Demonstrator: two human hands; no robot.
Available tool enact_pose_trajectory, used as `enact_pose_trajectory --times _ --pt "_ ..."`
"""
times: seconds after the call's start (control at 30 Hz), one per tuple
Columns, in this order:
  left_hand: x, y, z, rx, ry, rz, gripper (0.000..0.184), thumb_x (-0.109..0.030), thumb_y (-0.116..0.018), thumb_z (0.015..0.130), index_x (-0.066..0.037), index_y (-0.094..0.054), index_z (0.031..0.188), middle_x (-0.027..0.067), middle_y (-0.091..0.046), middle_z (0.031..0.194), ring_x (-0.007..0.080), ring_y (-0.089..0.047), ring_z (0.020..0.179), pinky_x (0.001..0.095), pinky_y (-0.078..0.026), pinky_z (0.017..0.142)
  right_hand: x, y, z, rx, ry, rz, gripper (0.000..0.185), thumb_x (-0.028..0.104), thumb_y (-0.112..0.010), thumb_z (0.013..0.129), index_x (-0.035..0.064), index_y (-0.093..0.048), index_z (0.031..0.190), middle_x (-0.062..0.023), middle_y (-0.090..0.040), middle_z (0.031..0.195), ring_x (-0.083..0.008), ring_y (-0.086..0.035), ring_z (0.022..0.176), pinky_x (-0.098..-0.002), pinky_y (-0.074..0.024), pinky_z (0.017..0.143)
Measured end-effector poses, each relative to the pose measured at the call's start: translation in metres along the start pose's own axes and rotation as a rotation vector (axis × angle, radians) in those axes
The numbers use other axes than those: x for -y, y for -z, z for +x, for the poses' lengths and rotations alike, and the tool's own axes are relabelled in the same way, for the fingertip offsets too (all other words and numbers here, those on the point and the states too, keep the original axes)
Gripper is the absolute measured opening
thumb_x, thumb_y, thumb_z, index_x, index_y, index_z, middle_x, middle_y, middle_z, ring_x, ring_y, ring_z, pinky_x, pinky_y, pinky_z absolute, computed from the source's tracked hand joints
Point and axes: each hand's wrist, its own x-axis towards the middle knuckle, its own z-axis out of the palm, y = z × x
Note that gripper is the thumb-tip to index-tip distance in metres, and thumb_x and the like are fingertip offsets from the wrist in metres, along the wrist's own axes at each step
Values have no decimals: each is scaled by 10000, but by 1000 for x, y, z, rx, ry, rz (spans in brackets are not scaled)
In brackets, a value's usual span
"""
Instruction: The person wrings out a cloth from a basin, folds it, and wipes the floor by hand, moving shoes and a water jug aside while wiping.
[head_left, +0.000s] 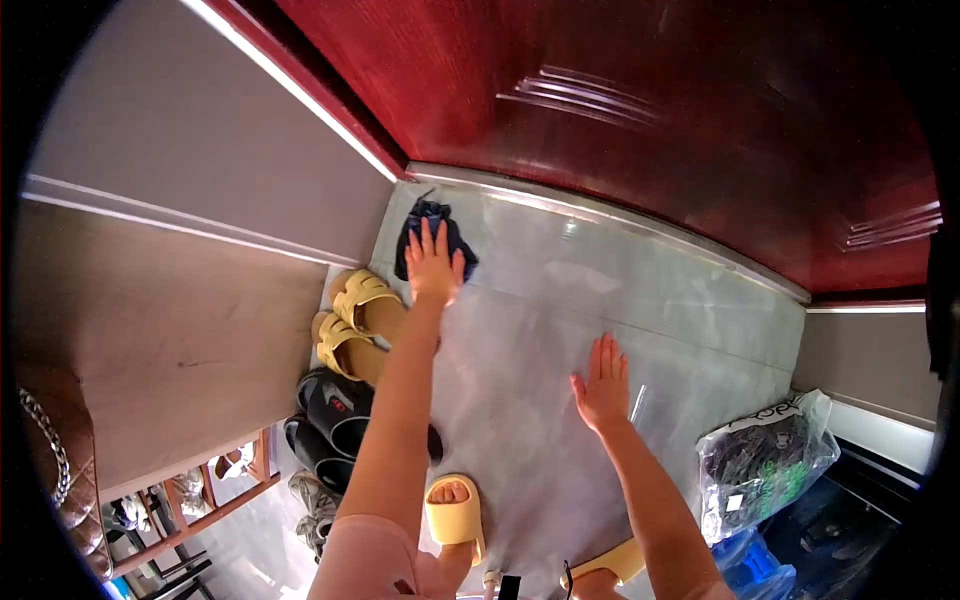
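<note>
My left hand (434,265) lies with its fingers spread on a dark blue cloth (455,245), pressing it against the grey tiled floor (530,400) near the corner by the door. Right of centre, my right hand (604,385) rests palm down on the floor, fingers extended, holding nothing. Beside my left forearm sits a pair of yellow sandals (368,300), with black slippers (335,410) below them. The cloth is bunched, and part of it is hidden under my left hand.
A red door (700,130) with a metal threshold (600,213) spans the top. Plastic-wrapped black goods (765,460) lie at the right, above a blue bag (752,565). Grey sneakers (316,505) and a shoe rack (190,525) are at lower left. Yellow slippers (452,512) are on my feet.
</note>
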Motion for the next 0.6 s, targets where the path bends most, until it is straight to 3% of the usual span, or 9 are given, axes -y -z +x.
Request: enact_pose_trajectory --times 0.17,0.23,0.3,0.4,0.47,0.6 --pt "22 6 54 25 56 69 616 -434 -328 950 -155 -191 1482 147 -148 1539 412 -227 1359 504 -216 1092 1 -1 1 35 -25 12 709 406 -419 943 -18 -167 1452 -161 -68 1545 -297 -80 1428 -448 -97 1148" --pt "9 -5 58 -98 133 21 609 -406 -341 945 -127 -220 1472 164 -187 1524 403 -229 1360 493 -222 1097 3 -5 0 17 -41 33 703 415 -421 940 -23 -202 1444 -158 -80 1545 -281 -91 1428 -452 -115 1143" --pt "-26 -9 54 -127 249 29 615 -398 -362 934 -115 -240 1466 177 -197 1518 406 -224 1361 498 -218 1097 4 -6 -1 -8 -46 60 696 410 -420 940 -7 -197 1451 -139 -78 1548 -276 -85 1428 -448 -110 1147" --pt "-106 -11 35 -74 158 31 646 -402 -408 914 -104 -247 1463 192 -216 1508 418 -220 1361 524 -207 1087 4 -3 -2 -24 -28 76 681 391 -423 938 -4 -205 1448 -137 -99 1543 -276 -102 1425 -451 -115 1146" --pt "-169 -4 16 -80 110 -30 666 -398 -401 911 -39 -249 1450 242 -241 1481 447 -211 1355 519 -192 1093 -1 0 -3 -62 14 78 654 359 -431 934 -5 -230 1439 -148 -146 1532 -284 -140 1416 -456 -136 1142" --pt "-263 -7 -24 -82 -35 -61 657 -411 -396 901 -12 -317 1417 251 -266 1465 466 -198 1353 524 -178 1097 -32 8 -7 -65 110 335 558 217 -461 903 9 -307 1398 -174 -282 1467 -312 -273 1360 -426 -238 1115"
